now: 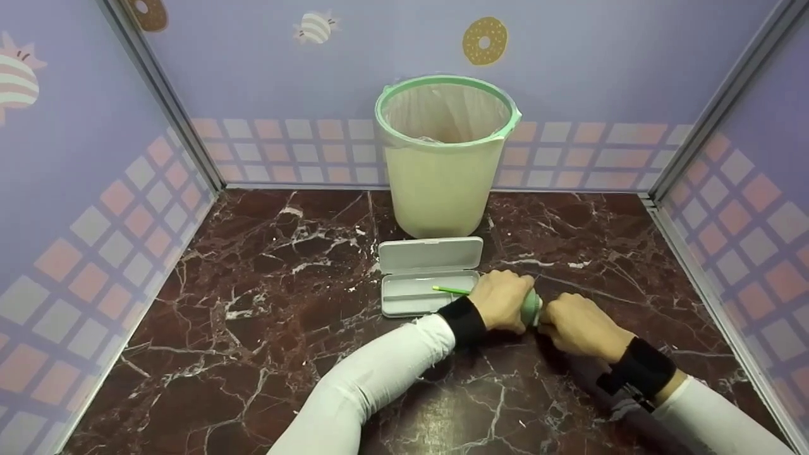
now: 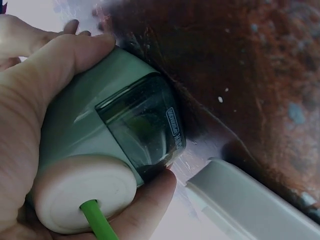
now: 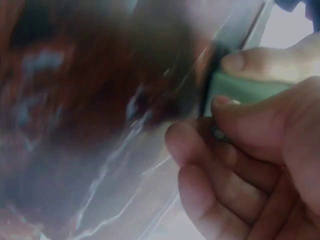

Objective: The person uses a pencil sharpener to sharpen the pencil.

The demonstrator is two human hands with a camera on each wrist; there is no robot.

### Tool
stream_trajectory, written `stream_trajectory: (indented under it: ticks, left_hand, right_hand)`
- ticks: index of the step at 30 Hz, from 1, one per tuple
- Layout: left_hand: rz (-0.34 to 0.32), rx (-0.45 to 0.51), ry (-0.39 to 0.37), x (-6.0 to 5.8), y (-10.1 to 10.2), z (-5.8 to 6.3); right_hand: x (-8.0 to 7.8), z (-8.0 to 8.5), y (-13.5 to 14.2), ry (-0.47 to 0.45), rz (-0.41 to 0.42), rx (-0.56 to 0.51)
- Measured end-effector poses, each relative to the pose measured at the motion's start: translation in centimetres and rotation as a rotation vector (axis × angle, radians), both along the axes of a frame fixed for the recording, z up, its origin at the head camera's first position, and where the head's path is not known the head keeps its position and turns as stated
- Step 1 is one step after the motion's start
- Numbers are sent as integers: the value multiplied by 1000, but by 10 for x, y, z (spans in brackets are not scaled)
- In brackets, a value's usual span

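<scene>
My left hand (image 1: pixel 501 299) grips a green crank pencil sharpener (image 2: pixel 80 122) around its body, with the thumb over one side and fingers under the other. A dark see-through shavings drawer (image 2: pixel 145 125) faces the left wrist camera. Into the hole of its round whitish front goes a green pencil (image 2: pixel 100 222), whose far end juts out left of the hand in the head view. On the sharpener's other end, my right hand (image 1: pixel 584 325) pinches the small crank (image 3: pixel 218 133) between thumb and curled fingers, which hide most of it.
An open pale pencil case (image 1: pixel 411 307) lies just left of the sharpener, its lid (image 1: pixel 431 255) tipped back. Behind it stands a cream bin (image 1: pixel 445 183) with a green rim and a liner. Patterned panels enclose the dark marbled tabletop (image 1: pixel 265 328) at the back and sides.
</scene>
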State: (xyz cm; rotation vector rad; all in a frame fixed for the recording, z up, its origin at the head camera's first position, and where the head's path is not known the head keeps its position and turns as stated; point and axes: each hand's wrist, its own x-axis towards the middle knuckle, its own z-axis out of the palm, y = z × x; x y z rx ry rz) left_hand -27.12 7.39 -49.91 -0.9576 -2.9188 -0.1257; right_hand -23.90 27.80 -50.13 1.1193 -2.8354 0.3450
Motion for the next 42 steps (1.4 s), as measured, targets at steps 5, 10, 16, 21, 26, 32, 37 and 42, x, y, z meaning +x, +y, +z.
stream_trajectory:
  ticks: [5,10,16,21,26,32,37,42]
  left_hand:
    - [16,-5,-1,-1,-1,1]
    - [27,-13,1,-2,-1,0]
    - [32,-13,-9,-1,-2,2]
    - [21,-17,5,-2,-4,2]
    - [9,-23,26,-2,-6,3]
    - [11,-31,42,-1,-2,2]
    - [9,-25,39,0,0,2]
    - [-3,-17,31,0,-1,2]
  right_hand:
    - [6,11,-2,31,32,15]
    - [6,27,-2,7,63,5]
    - [0,47,-3,17,86,6]
    - [-8,60,-4,42,24,28]
    - [-27,61,0,70,-23,-8]
    - [-51,45,6,27,-88,-79]
    - [-61,23,6,-58,-82,-95]
    - [-59,6,7,-160,-31,-119]
